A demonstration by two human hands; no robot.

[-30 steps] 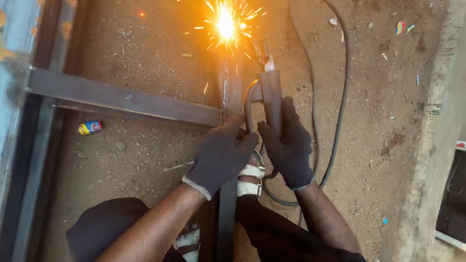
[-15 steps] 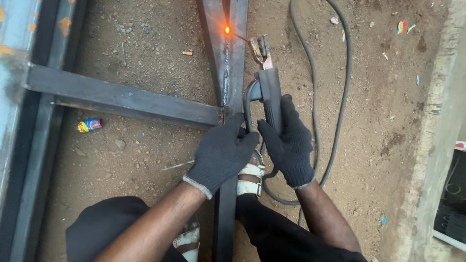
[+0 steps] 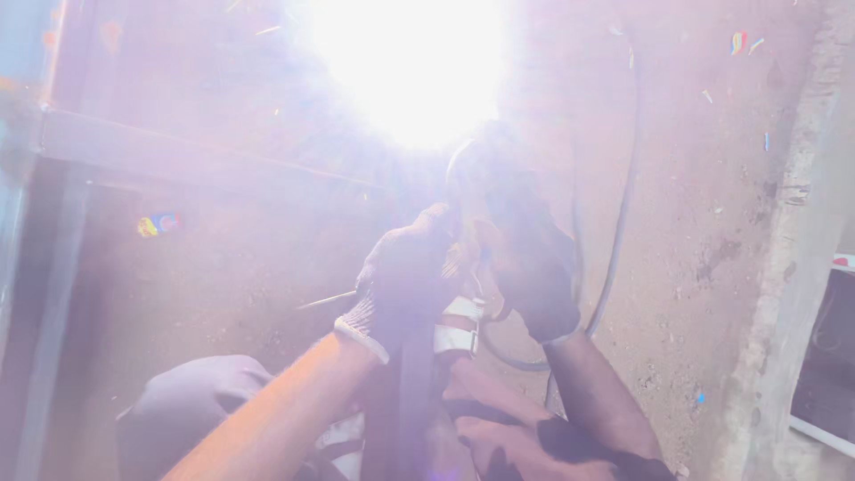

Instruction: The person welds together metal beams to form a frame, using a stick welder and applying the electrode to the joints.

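A blinding white welding arc [image 3: 410,71] floods the upper middle of the head view and washes out the rest. Below it, my left hand [image 3: 405,276] and my right hand [image 3: 534,267], both in dark gloves, are closed together around the electrode holder [image 3: 481,191], whose dark body shows faintly through the glare. A steel crossbar [image 3: 178,151] runs from the left toward my hands. The upright steel bar [image 3: 414,383] continues down between my knees. The weld joint itself is hidden by the light.
A dark cable [image 3: 619,223] loops on the dirt floor to the right of my hands. A small colourful wrapper [image 3: 156,224] lies at left. A concrete edge [image 3: 802,267] borders the right side, and steel frame members [image 3: 36,312] stand at far left.
The arc has flared from a small orange glow into a bright white burst that washes out the view. My hands stay on the holder in much the same place.
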